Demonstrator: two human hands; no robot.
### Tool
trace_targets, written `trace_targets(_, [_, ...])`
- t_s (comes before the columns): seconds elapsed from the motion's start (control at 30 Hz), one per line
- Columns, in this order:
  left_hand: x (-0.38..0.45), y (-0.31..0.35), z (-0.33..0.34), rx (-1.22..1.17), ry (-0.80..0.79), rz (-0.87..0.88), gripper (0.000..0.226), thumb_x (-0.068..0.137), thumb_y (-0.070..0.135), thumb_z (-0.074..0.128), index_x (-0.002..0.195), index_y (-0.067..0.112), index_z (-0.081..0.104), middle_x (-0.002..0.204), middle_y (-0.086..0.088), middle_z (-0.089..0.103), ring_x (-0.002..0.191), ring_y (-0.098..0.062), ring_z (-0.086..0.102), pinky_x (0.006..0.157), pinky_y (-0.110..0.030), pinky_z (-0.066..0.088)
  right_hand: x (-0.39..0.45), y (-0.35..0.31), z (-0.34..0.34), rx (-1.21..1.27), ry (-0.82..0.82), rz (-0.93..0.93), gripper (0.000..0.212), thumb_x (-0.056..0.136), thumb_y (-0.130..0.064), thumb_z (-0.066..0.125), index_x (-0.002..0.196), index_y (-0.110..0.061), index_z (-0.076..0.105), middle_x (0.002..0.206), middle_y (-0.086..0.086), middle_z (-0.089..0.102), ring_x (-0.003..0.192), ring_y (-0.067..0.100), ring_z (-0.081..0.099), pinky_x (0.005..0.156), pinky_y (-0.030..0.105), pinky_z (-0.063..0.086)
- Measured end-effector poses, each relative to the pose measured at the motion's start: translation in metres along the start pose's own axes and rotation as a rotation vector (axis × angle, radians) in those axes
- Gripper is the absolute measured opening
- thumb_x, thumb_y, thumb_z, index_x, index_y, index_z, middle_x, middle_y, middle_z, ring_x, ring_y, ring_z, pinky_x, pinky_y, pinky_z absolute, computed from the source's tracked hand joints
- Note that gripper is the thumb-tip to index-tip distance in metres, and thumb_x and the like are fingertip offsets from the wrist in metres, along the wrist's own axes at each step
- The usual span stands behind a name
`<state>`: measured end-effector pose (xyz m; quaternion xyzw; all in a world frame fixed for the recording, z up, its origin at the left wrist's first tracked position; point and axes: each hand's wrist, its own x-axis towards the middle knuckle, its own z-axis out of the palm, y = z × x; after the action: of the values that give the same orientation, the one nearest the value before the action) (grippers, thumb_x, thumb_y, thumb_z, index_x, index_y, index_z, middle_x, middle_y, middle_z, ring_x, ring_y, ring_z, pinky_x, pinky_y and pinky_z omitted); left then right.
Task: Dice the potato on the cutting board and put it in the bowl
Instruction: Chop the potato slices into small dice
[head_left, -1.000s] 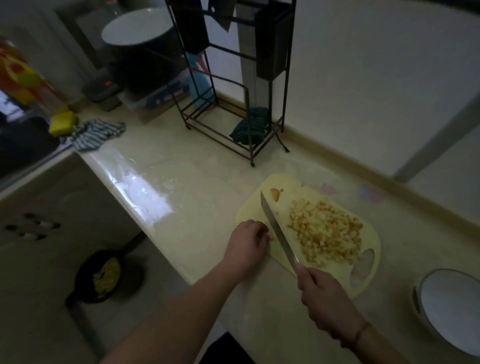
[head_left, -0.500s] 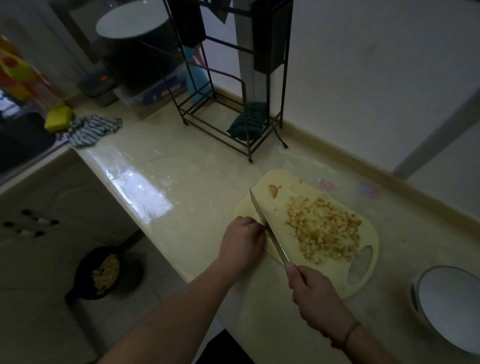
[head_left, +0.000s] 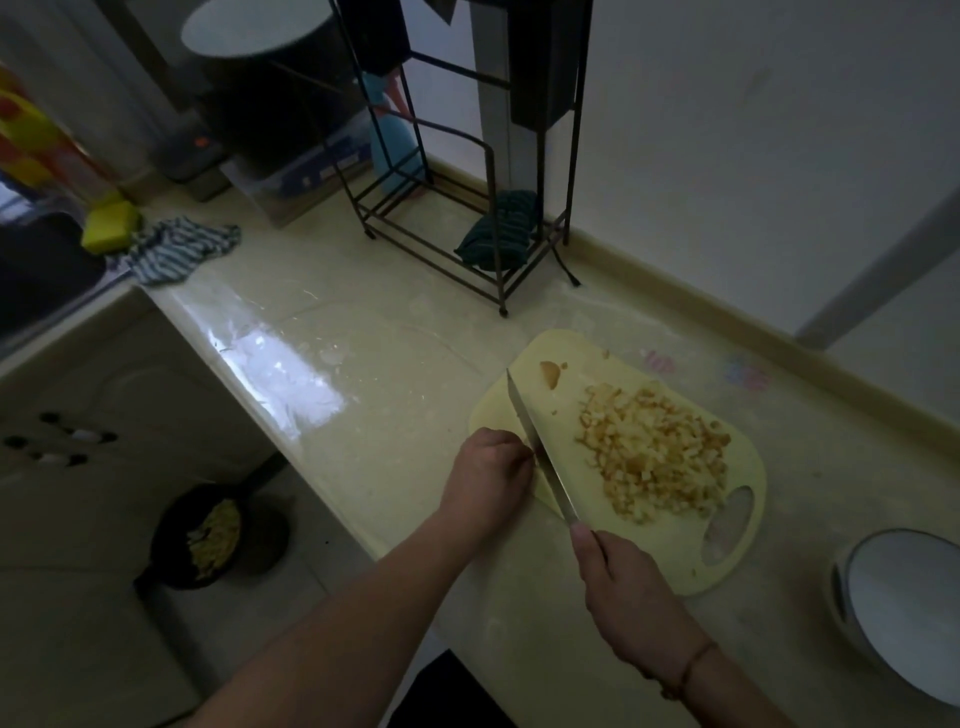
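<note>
Knife (head_left: 540, 449) shifted left toward left hand (head_left: 488, 475), curled on board; right hand (head_left: 621, 587) grips handle; diced potato (head_left: 654, 457) right of blade

One cutting board (head_left: 623, 374), at four o'clock. One knife (head_left: 540, 449). One heap of potato dice (head_left: 654, 447), too many to count, plus one larger piece (head_left: 549, 372). Two bowls: (head_left: 904, 608) at four o'clock, (head_left: 260, 26) at eleven. Two hands: (head_left: 488, 480), (head_left: 623, 587). One wire rack (head_left: 467, 244), one striped cloth (head_left: 176, 249), one yellow sponge (head_left: 110, 228).

Head view, steeply down onto counter (head_left: 363, 374), close.
</note>
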<state>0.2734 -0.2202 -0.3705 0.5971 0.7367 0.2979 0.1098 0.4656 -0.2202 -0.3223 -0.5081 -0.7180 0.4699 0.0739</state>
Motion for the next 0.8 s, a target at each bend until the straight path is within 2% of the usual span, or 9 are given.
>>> trace_targets(0.13, [0.001, -0.005, 0.001, -0.003, -0.026, 0.043, 0.013, 0.074, 0.007, 0.07, 0.082, 0.008, 0.079, 0.079, -0.004, 0.072, 0.072, -0.024, 0.063, 0.072, -0.023, 0.042, 0.009, -0.005, -0.002, 0.013, -0.036, 0.021, 0.046, 0.101, -0.041, 0.037, 0.06, -0.021, 0.043, 0.054, -0.007, 0.047, 0.051, 0.003, 0.045, 0.059, 0.027, 0.034])
trace_targets(0.2, [0.002, -0.005, 0.001, -0.004, -0.034, 0.059, 0.013, 0.076, 0.009, 0.068, 0.083, 0.008, 0.079, 0.079, -0.004, 0.072, 0.072, -0.024, 0.062, 0.072, -0.023, 0.041, 0.019, -0.011, -0.002, 0.011, -0.04, 0.01, 0.047, 0.102, -0.04, 0.035, 0.06, -0.02, 0.042, 0.054, -0.006, 0.046, 0.05, 0.005, 0.044, 0.056, 0.028, 0.033])
trace_targets(0.27, [0.002, -0.005, 0.001, -0.007, -0.034, 0.073, 0.018, 0.08, 0.015, 0.063, 0.083, 0.007, 0.079, 0.08, -0.004, 0.072, 0.073, -0.024, 0.062, 0.072, -0.024, 0.043, 0.028, -0.015, -0.001, -0.028, -0.034, -0.019, 0.048, 0.102, -0.04, 0.034, 0.06, -0.02, 0.042, 0.056, -0.006, 0.045, 0.052, 0.005, 0.044, 0.054, 0.028, 0.03])
trace_targets(0.37, [0.002, -0.007, 0.0, -0.016, -0.038, 0.073, 0.029, 0.084, 0.023, 0.054, 0.085, 0.008, 0.079, 0.082, -0.005, 0.071, 0.076, -0.022, 0.06, 0.073, -0.029, 0.045, 0.032, -0.014, 0.005, -0.042, -0.003, -0.07, 0.047, 0.1, -0.042, 0.036, 0.06, -0.02, 0.043, 0.057, -0.006, 0.047, 0.055, 0.005, 0.043, 0.059, 0.028, 0.028])
trace_targets(0.5, [0.0, -0.01, -0.001, -0.002, -0.049, 0.085, 0.022, 0.084, 0.021, 0.061, 0.086, 0.009, 0.079, 0.085, -0.005, 0.071, 0.078, -0.023, 0.063, 0.072, -0.03, 0.052, 0.024, -0.008, 0.002, 0.15, 0.015, -0.04, 0.048, 0.096, -0.05, 0.036, 0.059, -0.02, 0.042, 0.052, -0.005, 0.046, 0.049, 0.008, 0.042, 0.054, 0.031, 0.036])
trace_targets(0.57, [0.003, -0.013, -0.003, 0.017, -0.066, 0.123, 0.012, 0.082, 0.016, 0.07, 0.086, 0.009, 0.078, 0.086, -0.006, 0.071, 0.077, -0.025, 0.064, 0.071, -0.034, 0.055, 0.02, -0.01, -0.006, 0.278, 0.003, 0.018, 0.049, 0.095, -0.053, 0.035, 0.06, -0.019, 0.04, 0.05, -0.005, 0.041, 0.044, 0.006, 0.036, 0.048, 0.026, 0.031])
trace_targets(0.63, [0.007, -0.017, -0.007, 0.046, -0.101, 0.216, 0.012, 0.083, 0.018, 0.07, 0.087, 0.009, 0.077, 0.087, -0.007, 0.071, 0.077, -0.027, 0.064, 0.07, -0.036, 0.055, 0.015, -0.011, -0.017, 0.407, -0.019, 0.095, 0.048, 0.098, -0.051, 0.036, 0.064, -0.018, 0.041, 0.051, 0.001, 0.037, 0.041, 0.011, 0.032, 0.043, 0.022, 0.026])
trace_targets(0.73, [0.026, -0.026, -0.018, 0.081, -0.16, 0.35, 0.017, 0.085, 0.017, 0.068, 0.099, 0.01, 0.075, 0.101, -0.008, 0.07, 0.089, -0.029, 0.064, 0.075, -0.04, 0.053, 0.008, -0.012, -0.035, 0.57, -0.043, 0.183, 0.046, 0.1, -0.047, 0.035, 0.069, -0.014, 0.042, 0.051, 0.003, 0.032, 0.039, 0.013, 0.025, 0.041, 0.019, 0.022])
trace_targets(0.8, [0.039, -0.03, -0.024, 0.118, -0.266, 0.453, 0.026, 0.086, 0.014, 0.071, 0.111, 0.012, 0.073, 0.114, -0.008, 0.068, 0.101, -0.027, 0.063, 0.082, -0.038, 0.051, 0.005, -0.009, -0.042, 0.578, -0.055, 0.185, 0.046, 0.099, -0.048, 0.035, 0.07, -0.014, 0.042, 0.051, 0.003, 0.031, 0.039, 0.012, 0.024, 0.042, 0.018, 0.021])
